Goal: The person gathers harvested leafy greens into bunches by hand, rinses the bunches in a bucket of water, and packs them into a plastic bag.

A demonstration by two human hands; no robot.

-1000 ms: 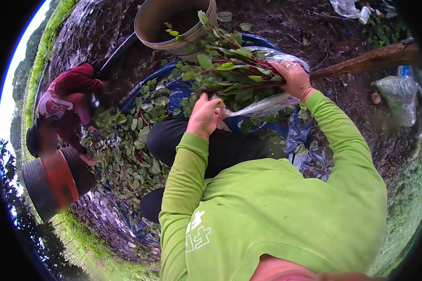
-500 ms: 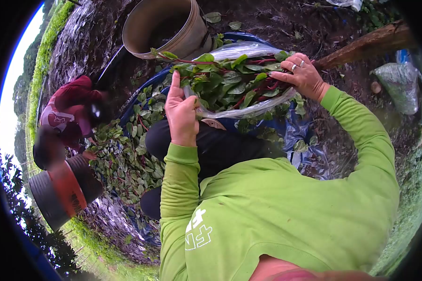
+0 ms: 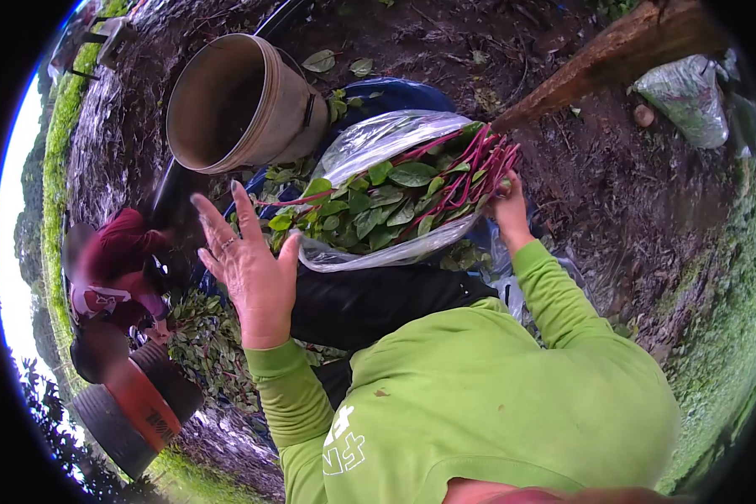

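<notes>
A clear plastic bag [image 3: 378,141] lies across my lap and the ground, its mouth wide, filled with red-stemmed leafy greens [image 3: 395,197]. The leaves point left and the bare red stems bunch at the right. My left hand [image 3: 256,277] is raised beside the leafy end, fingers spread, with nothing in it. At the stem end, my right hand [image 3: 511,210] has its fingers curled in by the edge of the bag; what they grip there is partly hidden.
A tipped pale bucket [image 3: 269,109] lies beyond the bag. A wooden post [image 3: 605,63] slants in from upper right, near a filled plastic bag [image 3: 689,97]. At left, a person in maroon [image 3: 122,252] bends by a black-and-orange container [image 3: 143,403] and more loose greens [image 3: 214,340].
My left hand has come off the bag's leafy end, moving left and opening. The right hand has shifted from on top of the stems down to the bag's near right edge.
</notes>
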